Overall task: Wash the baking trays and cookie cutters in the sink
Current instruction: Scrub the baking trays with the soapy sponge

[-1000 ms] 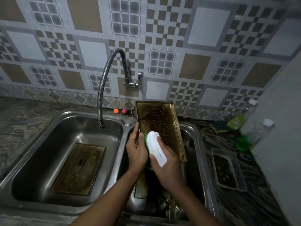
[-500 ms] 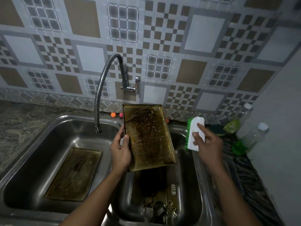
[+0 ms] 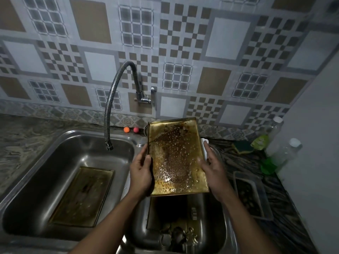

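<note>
Left basin: a stainless steel sink basin point(image 3: 36, 180) with a grimy rectangular golden baking tray point(image 3: 80, 197) lying flat on its bottom.
Tap: a flexible ribbed metal spout point(image 3: 110, 105) arches from the wall and ends above the left basin; no water is visible.
Ledge: a small orange ball point(image 3: 126, 129) and a small pink ball point(image 3: 136, 129) sit side by side behind the basins.
My left hand point(image 3: 140, 174): closed on the left long edge of a wet, brown-stained golden baking tray point(image 3: 176, 156), thumb on its face, fingers behind.
Held tray: tilted up toward me over the right basin, beaded with droplets.
Right basin point(image 3: 222, 233): another tray lies dark at the bottom, with golden cookie cutters point(image 3: 178, 233) at the near end.
My right hand point(image 3: 213, 171): clasps the tray's right edge; a white object point(image 3: 205, 145) shows by my fingers, but I cannot tell if I hold it.
Counter, right: a green sponge point(image 3: 243, 146), a clear plastic container point(image 3: 250, 196) and clear bottles with white caps point(image 3: 286, 151).
</note>
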Tool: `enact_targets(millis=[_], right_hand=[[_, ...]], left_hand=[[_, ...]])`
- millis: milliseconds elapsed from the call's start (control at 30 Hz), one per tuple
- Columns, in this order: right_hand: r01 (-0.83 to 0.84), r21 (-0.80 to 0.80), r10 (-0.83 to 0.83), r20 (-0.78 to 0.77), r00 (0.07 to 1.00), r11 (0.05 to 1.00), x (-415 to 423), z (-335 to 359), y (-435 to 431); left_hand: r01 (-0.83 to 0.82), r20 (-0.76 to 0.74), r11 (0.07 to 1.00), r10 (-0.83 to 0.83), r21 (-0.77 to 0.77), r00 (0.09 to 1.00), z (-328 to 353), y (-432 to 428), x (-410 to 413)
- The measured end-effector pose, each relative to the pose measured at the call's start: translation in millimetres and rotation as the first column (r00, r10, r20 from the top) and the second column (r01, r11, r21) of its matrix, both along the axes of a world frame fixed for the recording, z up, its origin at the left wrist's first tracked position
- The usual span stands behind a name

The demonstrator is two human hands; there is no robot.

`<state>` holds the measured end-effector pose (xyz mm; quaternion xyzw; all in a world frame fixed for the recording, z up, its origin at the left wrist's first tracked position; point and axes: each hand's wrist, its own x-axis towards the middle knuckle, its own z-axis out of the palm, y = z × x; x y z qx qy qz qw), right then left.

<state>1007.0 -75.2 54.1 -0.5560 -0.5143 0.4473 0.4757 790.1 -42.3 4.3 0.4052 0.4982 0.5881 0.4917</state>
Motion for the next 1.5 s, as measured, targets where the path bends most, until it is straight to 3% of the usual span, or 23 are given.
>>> enact_targets(millis=[167,267,400,567,767,867,967,1067,1200,1300,1433,1500], right_hand=[[0.019,0.012,-0.020,0.054,0.998,1.000,-2,2,-1],[0.011,0.059,-0.018,0.118,0.993,0.998,-4,-2,-1],[0.068,0.157,-0.108,0.261,0.959,0.985,-19,-14,-3],[0.074,0.280,-0.196,0.439,0.877,0.957,-39,-19,-9],[0.032,0.344,-0.243,0.589,0.771,0.938,-53,-21,-13],[0.051,0.345,-0.236,0.522,0.819,0.937,-59,-16,-15],[0.124,0.289,-0.210,0.289,0.934,0.949,-59,-9,-16],[0.175,0.253,-0.227,0.194,0.954,0.952,-46,3,-10],[0.073,0.285,-0.170,0.334,0.927,0.956,-30,23,4],[-0.016,0.264,-0.126,0.509,0.852,0.964,-28,29,13],[-0.037,0.319,-0.239,0.776,0.583,0.947,-8,27,23],[0.057,0.301,-0.269,0.733,0.625,0.952,0,27,30]], left_hand=[[0.030,-0.273,0.999,-0.022,0.028,0.962,-3,8,-2],[0.057,-0.508,0.997,-0.022,0.053,0.861,19,13,5],[0.206,-0.612,0.974,-0.106,0.096,0.784,58,29,36],[0.327,-0.561,0.937,-0.207,0.122,0.802,72,40,63],[0.231,-0.506,0.967,-0.145,0.111,0.850,74,34,63],[0.152,-0.408,0.984,-0.103,0.089,0.907,79,31,57],[0.124,-0.315,0.986,-0.084,0.109,0.945,75,32,44],[0.155,-0.222,0.982,-0.127,0.110,0.967,72,33,29],[0.186,-0.087,0.977,-0.177,0.106,0.980,68,30,20],[0.174,-0.051,0.979,-0.170,0.103,0.984,66,22,24],[0.195,0.008,0.978,-0.196,0.074,0.981,58,15,25],[0.236,0.007,0.970,-0.237,0.058,0.972,56,11,28]])
